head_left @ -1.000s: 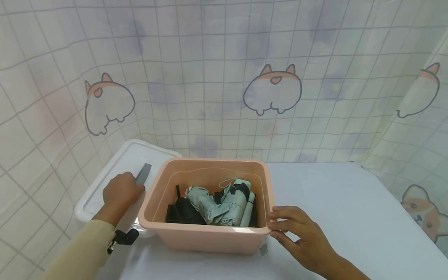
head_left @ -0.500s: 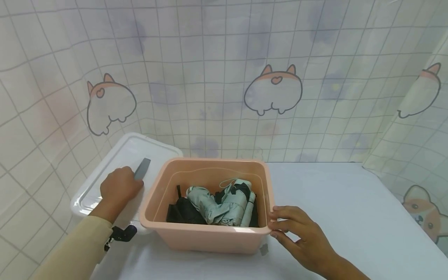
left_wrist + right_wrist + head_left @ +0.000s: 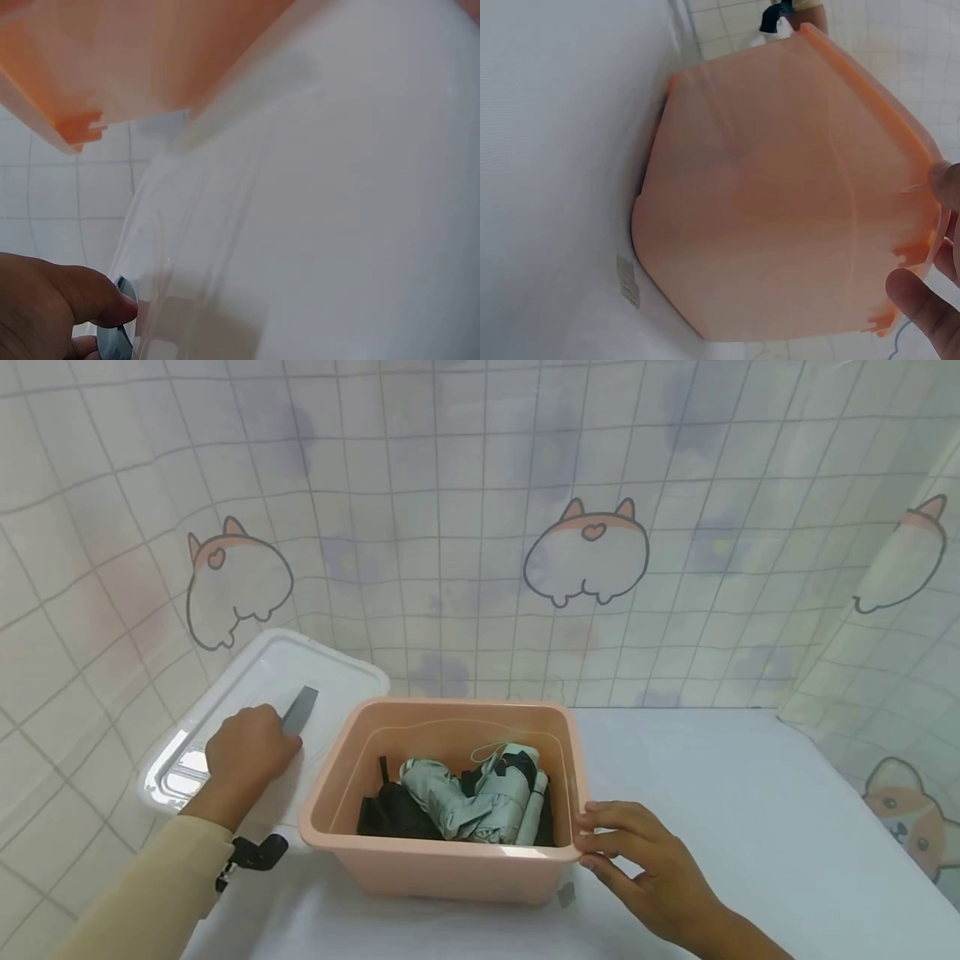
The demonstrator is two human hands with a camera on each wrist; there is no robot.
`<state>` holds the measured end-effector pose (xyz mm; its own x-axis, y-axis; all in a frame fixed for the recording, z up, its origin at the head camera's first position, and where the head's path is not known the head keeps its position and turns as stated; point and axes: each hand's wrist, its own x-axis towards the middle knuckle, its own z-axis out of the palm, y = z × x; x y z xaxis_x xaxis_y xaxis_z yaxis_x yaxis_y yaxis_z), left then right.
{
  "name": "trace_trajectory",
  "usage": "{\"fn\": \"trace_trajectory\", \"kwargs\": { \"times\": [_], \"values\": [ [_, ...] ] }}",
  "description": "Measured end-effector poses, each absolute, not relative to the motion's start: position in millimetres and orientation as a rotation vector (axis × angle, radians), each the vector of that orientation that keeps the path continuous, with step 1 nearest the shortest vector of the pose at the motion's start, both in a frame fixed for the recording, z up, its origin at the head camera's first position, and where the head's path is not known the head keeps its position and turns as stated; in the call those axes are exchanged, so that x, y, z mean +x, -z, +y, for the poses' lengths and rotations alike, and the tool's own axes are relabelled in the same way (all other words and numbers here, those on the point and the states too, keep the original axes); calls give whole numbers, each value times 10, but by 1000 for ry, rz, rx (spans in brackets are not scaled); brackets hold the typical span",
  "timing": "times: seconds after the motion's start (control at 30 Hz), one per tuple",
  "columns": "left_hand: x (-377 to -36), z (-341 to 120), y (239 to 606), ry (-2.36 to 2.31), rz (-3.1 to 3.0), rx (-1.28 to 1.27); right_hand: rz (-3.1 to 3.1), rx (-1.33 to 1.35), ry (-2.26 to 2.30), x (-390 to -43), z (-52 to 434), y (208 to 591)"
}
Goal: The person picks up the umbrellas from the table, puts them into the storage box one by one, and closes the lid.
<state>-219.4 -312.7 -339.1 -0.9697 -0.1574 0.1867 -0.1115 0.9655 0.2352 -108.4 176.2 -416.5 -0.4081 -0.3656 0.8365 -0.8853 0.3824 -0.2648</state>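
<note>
To the left, my left hand (image 3: 251,747) grips the grey handle (image 3: 300,710) of a white translucent lid (image 3: 333,668). In the left wrist view, thumb and fingers pinch that handle at the lower left, beside the pale lid surface (image 3: 337,225). A peach plastic storage box (image 3: 450,872) stands in the middle without its cover. My right hand (image 3: 652,868) holds the box's right front corner, fingertips on the rim and thumb just below it. Inside lie a pale green folded umbrella (image 3: 498,806) and a black folded umbrella (image 3: 401,814), partly overlapping.
A white table (image 3: 712,793) carries the box and extends to the right. A curtain (image 3: 465,527) with a grid and corgi print hangs behind and along both sides. A small grey patch (image 3: 566,894) lies on the table by the box's front right corner.
My left hand has shifted left and slightly away from me, and the lid has moved with it, its far edge now higher in view. The right hand and the box have stayed put.
</note>
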Motion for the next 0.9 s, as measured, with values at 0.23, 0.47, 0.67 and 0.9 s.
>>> {"fn": "trace_trajectory", "kwargs": {
  "times": [0.23, 0.47, 0.67, 0.9],
  "values": [
    [-2196, -3126, 3294, 314, -2902, 191, -1967, 1075, -958, -1082, 1768, 4160],
    [-2172, -3112, 3218, 299, -2889, 209, -1951, 1067, -944, -1093, 1756, 4155],
    [-2153, -3110, 3162, 283, -2873, 212, -1945, 1073, -944, -1086, 1753, 4147],
    [-2146, -3106, 3085, 279, -2855, 231, -1939, 1078, -947, -1092, 1755, 4146]
  ]
}}
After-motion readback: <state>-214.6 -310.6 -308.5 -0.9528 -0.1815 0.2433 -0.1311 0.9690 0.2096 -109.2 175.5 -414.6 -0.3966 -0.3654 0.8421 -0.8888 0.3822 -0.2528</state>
